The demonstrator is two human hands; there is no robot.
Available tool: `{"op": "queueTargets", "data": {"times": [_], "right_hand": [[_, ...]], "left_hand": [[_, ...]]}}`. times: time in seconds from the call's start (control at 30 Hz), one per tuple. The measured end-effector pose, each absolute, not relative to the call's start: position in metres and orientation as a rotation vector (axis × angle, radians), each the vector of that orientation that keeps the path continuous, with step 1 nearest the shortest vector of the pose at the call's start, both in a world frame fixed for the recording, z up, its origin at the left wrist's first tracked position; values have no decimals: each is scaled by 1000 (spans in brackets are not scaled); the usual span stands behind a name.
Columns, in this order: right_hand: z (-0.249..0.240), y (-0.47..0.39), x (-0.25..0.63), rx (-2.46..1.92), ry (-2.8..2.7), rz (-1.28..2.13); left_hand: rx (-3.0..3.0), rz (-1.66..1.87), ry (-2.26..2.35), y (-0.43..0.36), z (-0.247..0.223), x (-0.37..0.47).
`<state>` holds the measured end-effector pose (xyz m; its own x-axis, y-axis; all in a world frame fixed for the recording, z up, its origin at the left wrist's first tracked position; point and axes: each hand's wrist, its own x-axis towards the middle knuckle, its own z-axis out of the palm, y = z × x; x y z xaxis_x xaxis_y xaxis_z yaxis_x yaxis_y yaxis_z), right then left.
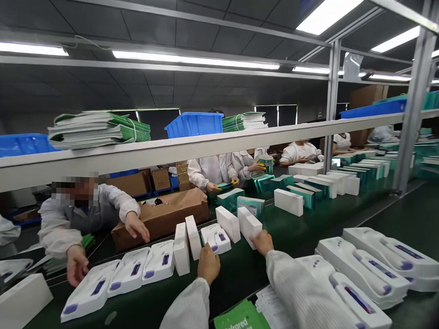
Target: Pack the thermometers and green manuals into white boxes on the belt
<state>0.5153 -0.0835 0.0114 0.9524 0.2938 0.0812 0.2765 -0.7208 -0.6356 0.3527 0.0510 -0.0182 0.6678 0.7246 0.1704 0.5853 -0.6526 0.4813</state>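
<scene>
My left hand (209, 264) is closed at the near edge of a small white plastic tray (217, 237) with a white-and-purple infrared thermometer in it. My right hand (263, 243) grips the near end of an upright white box (249, 224). Another white box (227, 223) stands between that box and the tray. Left of the tray are two more upright white boxes, one of them a tall box (181, 249). Green booklets (245, 320) printed "Infrared" and white leaflets (272, 310) lie below my right sleeve.
Stacked thermometer trays (363, 265) stand at the right. At the left a co-worker's hand (77, 265) is beside a row of trays (129, 271). Green-and-white boxes (305, 196) line the green belt (311, 225). A shelf (191, 146) crosses above with blue bins (195, 125).
</scene>
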Motion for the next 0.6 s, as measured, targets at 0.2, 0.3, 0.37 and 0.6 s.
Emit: {"op": "queueTargets", "data": {"times": [0.2, 0.3, 0.37, 0.6], "right_hand": [[16, -60, 476, -2421, -602, -276], [12, -34, 455, -2390, -929, -239], [1, -14, 452, -2460, -981, -133], [-28, 24, 479, -2748, -762, 123]], "left_hand": [[2519, 495, 848, 54, -37, 319], [2534, 515, 760, 48, -41, 291], [2539, 530, 722, 45, -40, 273], [2536, 552, 747, 40, -42, 220]]}}
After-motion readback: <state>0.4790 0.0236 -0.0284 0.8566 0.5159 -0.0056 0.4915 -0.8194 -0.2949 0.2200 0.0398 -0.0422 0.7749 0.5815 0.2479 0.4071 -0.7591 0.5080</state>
